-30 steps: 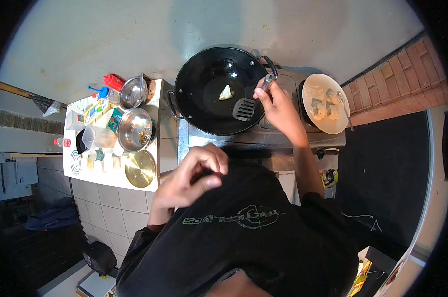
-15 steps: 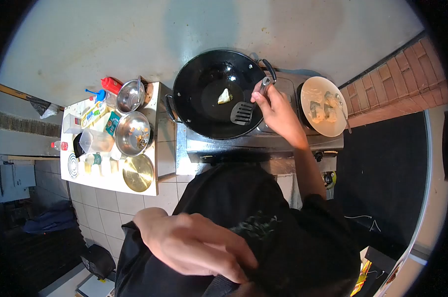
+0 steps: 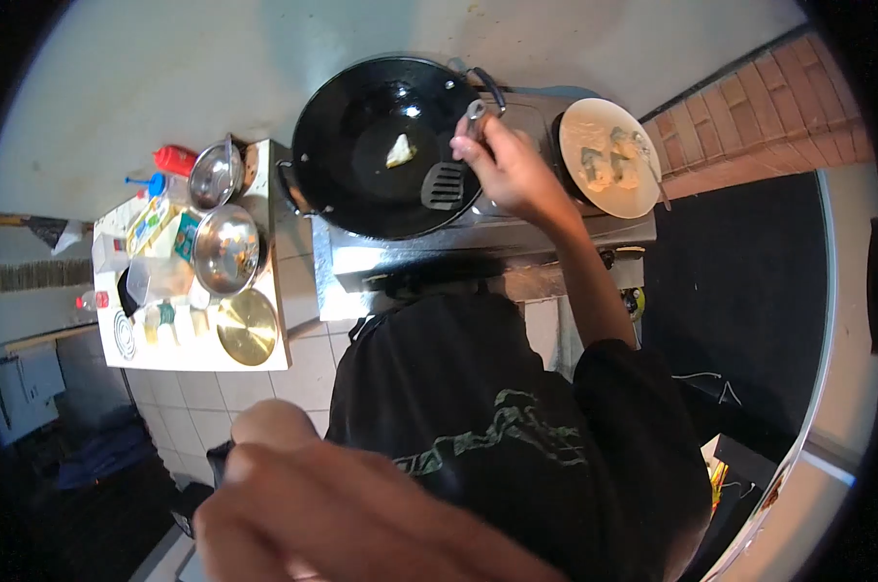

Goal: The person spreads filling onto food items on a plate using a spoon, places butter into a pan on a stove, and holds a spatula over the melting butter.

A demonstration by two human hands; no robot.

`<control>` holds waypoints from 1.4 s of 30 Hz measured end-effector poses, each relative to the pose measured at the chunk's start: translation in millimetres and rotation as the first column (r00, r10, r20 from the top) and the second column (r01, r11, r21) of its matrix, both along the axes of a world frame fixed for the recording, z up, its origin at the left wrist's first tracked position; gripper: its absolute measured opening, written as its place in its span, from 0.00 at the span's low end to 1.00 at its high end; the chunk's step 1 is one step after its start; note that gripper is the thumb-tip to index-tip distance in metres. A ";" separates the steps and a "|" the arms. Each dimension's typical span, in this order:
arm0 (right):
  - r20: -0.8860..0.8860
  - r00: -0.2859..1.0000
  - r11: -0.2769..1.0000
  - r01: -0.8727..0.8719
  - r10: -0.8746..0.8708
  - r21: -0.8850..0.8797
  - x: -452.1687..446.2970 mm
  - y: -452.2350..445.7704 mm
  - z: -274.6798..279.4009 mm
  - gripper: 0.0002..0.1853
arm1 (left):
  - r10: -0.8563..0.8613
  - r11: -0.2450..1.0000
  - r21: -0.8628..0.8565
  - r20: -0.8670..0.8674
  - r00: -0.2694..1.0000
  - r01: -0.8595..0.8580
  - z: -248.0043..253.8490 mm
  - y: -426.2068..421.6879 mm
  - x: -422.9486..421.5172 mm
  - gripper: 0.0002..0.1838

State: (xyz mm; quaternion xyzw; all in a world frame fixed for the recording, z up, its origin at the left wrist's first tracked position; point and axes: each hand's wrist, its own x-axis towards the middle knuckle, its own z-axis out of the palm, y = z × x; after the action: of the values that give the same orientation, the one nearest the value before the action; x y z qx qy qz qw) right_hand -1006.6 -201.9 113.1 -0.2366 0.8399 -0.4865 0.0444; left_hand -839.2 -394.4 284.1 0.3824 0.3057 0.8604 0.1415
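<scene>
My right hand (image 3: pixel 511 173) is closed around the handle of a slotted spatula (image 3: pixel 445 185), whose blade hangs over the right side of a black wok (image 3: pixel 351 199). A small whitish piece of food (image 3: pixel 400 151) lies in the wok, left of the blade and apart from it. Close to the camera, in front of my dark shirt (image 3: pixel 439 359), is my left hand (image 3: pixel 351 509), large and blurred. Its fingertips are hidden, so I cannot make out whether it holds anything.
The wok sits on a metal stove (image 3: pixel 390 257). To the right, a light plate (image 3: pixel 642 199) holds several coated food pieces and a utensil. On the left table (image 3: pixel 196 359) stand metal bowls (image 3: pixel 225 250), a gold-coloured lid (image 3: pixel 248 328), a red bottle (image 3: pixel 175 159) and a clear container (image 3: pixel 156 279).
My left hand has come up nearer the camera and looks bigger. The view has shifted, so wok and plate appear higher and further left. My right hand still grips the spatula over the wok.
</scene>
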 end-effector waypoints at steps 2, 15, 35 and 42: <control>0.000 0.999 0.999 -0.033 0.033 -0.006 0.4 0.3 3.1 0.16 | 0.171 0.984 -0.018 -0.207 0.963 -0.178 -3.6 1.8 -6.7 0.09; -0.010 1.000 0.997 -0.027 0.026 -0.067 2.0 4.2 -7.4 0.12 | 0.490 0.871 0.179 -0.340 0.803 -0.457 -41.4 7.3 13.4 0.08; -0.131 0.986 0.995 0.103 -0.102 -0.003 -10.9 -27.4 -10.7 0.15 | 0.579 -0.293 -0.944 -0.301 0.758 -0.151 -349.8 -107.6 6.7 0.16; -0.121 0.990 0.989 0.083 -0.068 0.122 -14.2 -36.3 -11.1 0.20 | 0.669 -0.365 -0.931 -0.240 0.703 0.030 -389.3 -84.4 -0.9 0.21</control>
State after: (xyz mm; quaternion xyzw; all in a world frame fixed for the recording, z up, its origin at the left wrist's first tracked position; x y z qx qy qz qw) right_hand -1020.8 -238.2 101.9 -0.2293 0.8786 -0.4188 -0.0082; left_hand -840.0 -478.8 -105.2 -0.2026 0.9026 0.3404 0.1686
